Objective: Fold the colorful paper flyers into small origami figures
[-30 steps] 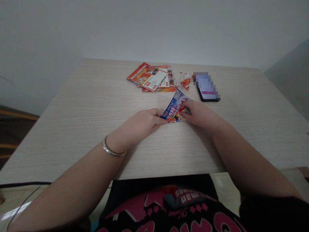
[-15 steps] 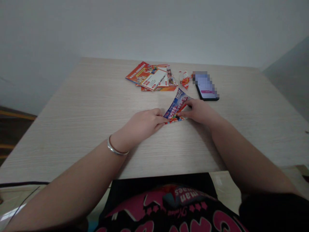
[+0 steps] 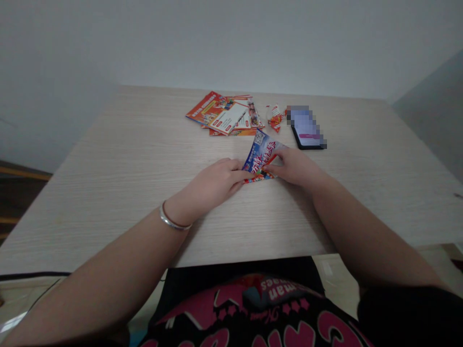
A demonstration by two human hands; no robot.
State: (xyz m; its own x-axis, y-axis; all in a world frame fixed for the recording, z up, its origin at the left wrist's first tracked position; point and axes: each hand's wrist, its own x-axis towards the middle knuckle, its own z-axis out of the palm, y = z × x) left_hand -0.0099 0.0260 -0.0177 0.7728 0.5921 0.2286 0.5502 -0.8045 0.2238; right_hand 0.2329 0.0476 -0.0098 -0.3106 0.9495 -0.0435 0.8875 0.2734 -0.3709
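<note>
Between my hands is a printed paper leaflet (image 3: 258, 152), blue with pink-and-white lettering and a QR code at its upper corner. Its near part is folded over and shows a red, colourful side. My left hand (image 3: 224, 180) grips the lower left corner, fingers closed on the paper. On the right edge, my right hand (image 3: 294, 166) pinches the folded part between thumb and fingers. Part of the leaflet's right side is hidden behind that hand.
Beyond my hands lies a stack of red and white leaflets (image 3: 226, 115). Right of it are a crumpled red and clear wrapper (image 3: 275, 118) and a phone (image 3: 307, 127) with a lit screen, partly blurred out. A wall (image 3: 231, 43) stands behind the table (image 3: 119, 168).
The leaflet's upper blue part has tilted left and opened more towards me, showing more of the lettering. Both hands keep their hold, with only small shifts.
</note>
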